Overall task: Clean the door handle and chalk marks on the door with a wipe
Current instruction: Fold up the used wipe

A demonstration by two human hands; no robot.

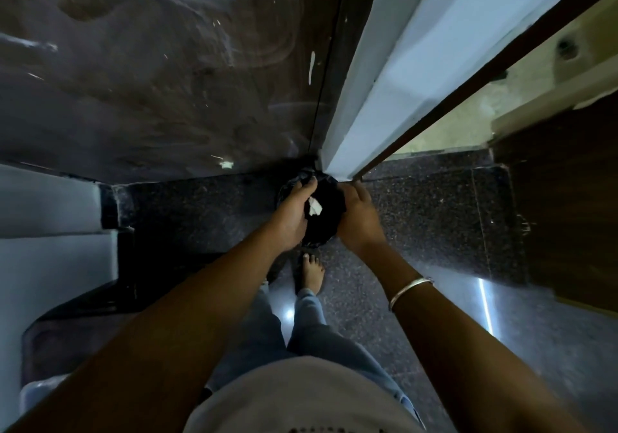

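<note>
We look straight down along a dark brown door, its surface smeared with pale, swirled streaks and a few short white chalk marks near its right edge. Beside it stands a light blue-white door frame, running down to a speckled dark granite floor. At the foot of the door, where it meets the frame, sits a black plastic bag. Our left hand grips the bag's left rim, fingers curled over the edge and closed on the plastic. Our right hand presses against the bag's right side, fingers bent around it; how firmly they close we cannot tell. Inside the bag's open mouth, between the two hands, lies a crumpled white wipe, just beside the left thumb; whether the thumb touches it we cannot tell. A metal bangle circles the right wrist. Below the bag a bare foot rests on the floor, with blue jeans above it. The door handle does not show in this view. Light is low, detail soft.
</note>
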